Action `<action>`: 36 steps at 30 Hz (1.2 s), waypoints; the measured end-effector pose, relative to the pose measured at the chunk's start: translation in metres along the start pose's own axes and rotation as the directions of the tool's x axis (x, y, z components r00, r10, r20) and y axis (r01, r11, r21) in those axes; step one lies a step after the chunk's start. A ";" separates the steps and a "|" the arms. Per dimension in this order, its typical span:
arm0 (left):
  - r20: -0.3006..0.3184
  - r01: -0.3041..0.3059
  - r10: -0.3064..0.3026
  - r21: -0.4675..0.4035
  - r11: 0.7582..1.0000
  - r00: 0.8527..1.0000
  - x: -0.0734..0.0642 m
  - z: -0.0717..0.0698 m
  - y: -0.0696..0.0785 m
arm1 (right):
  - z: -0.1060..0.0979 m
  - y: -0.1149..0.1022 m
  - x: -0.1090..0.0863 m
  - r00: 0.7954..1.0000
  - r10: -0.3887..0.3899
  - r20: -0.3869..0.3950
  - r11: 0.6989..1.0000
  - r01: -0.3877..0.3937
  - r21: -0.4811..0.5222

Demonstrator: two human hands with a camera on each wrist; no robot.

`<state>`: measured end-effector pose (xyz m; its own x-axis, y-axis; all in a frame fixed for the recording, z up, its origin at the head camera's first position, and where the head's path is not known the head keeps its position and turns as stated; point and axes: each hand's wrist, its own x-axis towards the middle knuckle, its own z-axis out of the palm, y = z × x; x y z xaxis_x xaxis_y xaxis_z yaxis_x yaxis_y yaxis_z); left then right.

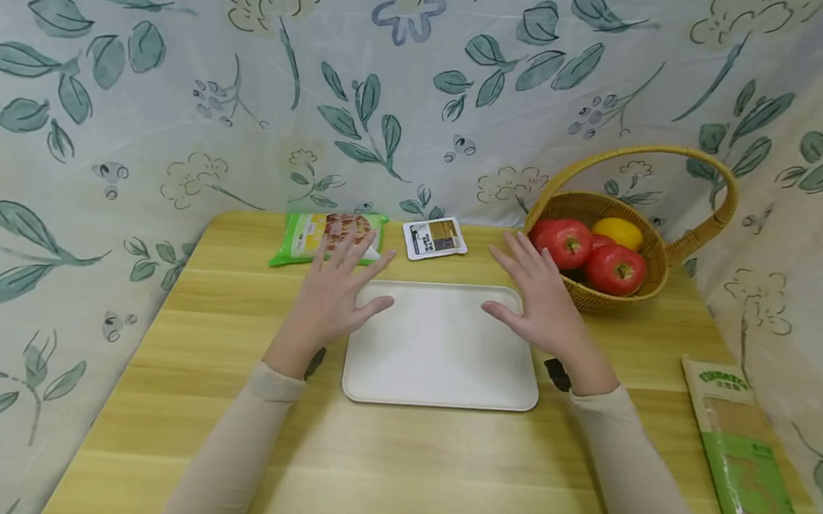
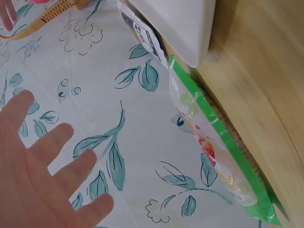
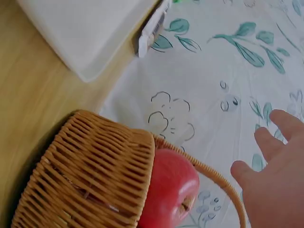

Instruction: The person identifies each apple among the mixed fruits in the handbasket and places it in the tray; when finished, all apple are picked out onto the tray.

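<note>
Both hands hover with spread, straight fingers and hold nothing. In the head view the left hand (image 1: 334,295) is over the left edge of a white rectangular tray (image 1: 443,345), in front of a green-edged food packet (image 1: 307,235). That packet (image 2: 213,142) also shows in the left wrist view, apart from the left hand (image 2: 42,166). My right hand (image 1: 539,300) hangs over the tray's right edge, close to a wicker basket (image 1: 653,284). In the right wrist view the basket (image 3: 90,171) holds a red apple-like fruit (image 3: 168,185), with the right hand (image 3: 278,175) apart from it.
A small white sachet (image 1: 435,238) lies behind the tray. Red fruits (image 1: 616,269) and a yellow fruit (image 1: 618,233) sit in the basket. A long packet with a green label (image 1: 752,474) lies at the table's right edge. Patterned cloth (image 1: 393,91) hangs behind the wooden table (image 1: 398,468).
</note>
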<state>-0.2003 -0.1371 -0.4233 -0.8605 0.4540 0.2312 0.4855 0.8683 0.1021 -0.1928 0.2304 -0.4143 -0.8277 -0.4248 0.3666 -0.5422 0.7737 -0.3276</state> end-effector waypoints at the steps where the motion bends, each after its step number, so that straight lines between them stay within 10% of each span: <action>1: -0.005 0.005 -0.005 -0.013 1.000 1.000 0.000 -0.001 -0.001 | -0.004 0.002 -0.001 1.000 -0.001 -0.026 0.999 0.003 0.048; 7: -0.014 0.072 -0.077 -0.213 0.974 0.997 -0.005 -0.006 -0.007 | -0.031 0.019 -0.009 0.982 0.038 -0.188 0.962 0.016 0.274; 20: 0.125 0.235 -0.199 -0.566 0.791 0.972 -0.016 0.000 -0.024 | -0.068 0.063 -0.032 0.893 0.288 -0.344 0.867 -0.091 0.490; 30: 0.272 0.320 -0.189 -0.606 0.728 0.944 -0.032 0.024 -0.046 | -0.059 0.096 -0.042 0.848 0.446 -0.285 0.820 -0.260 0.511; 36: 0.380 0.384 -0.156 -0.658 0.647 0.912 -0.032 0.036 -0.055 | -0.052 0.113 -0.048 0.814 0.523 -0.251 0.780 -0.340 0.525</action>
<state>-0.2052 -0.1918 -0.4712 -0.9189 0.3549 -0.1724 0.0850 0.6048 0.7919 -0.2072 0.3630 -0.4235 -0.9214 0.1773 0.3459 -0.2178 0.5015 -0.8373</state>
